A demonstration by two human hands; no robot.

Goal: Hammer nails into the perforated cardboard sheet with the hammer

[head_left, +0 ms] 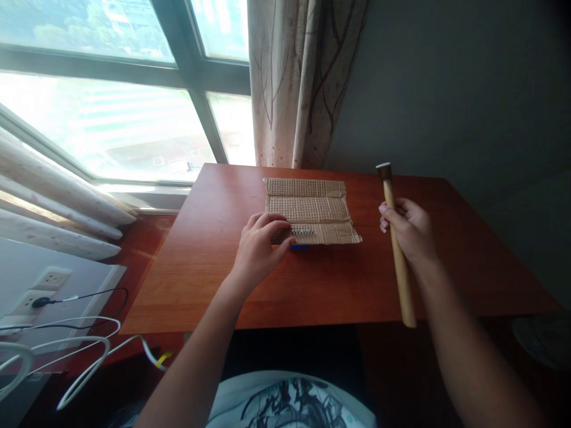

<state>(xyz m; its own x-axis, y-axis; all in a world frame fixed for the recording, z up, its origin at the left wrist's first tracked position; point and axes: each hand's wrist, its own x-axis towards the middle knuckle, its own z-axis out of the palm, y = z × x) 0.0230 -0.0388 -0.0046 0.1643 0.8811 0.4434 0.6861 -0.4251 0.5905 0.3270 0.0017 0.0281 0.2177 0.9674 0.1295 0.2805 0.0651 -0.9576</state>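
On the tabletop lies a sheet of corrugated cardboard (307, 208), creased into three bands and covered with rows of small holes. My left hand (263, 241) is closed over its near left corner, fingers on top and thumb along the front edge. Small dark marks or metal bits show in the near band beside the fingertips; they are too small to name. A blue thing (298, 246) peeks out under the front edge, mostly hidden. To the right, my right hand (408, 229) grips a hammer (401, 279) by its wooden handle, the dark head raised and pointing away from me.
The reddish-brown wooden table (205, 297) stands against a window (125, 119) with patterned curtains (285, 83). At the lower left are a wall socket (38, 297) with a plug and loose white cables (96, 362). A grey wall (446, 89) rises at the right.
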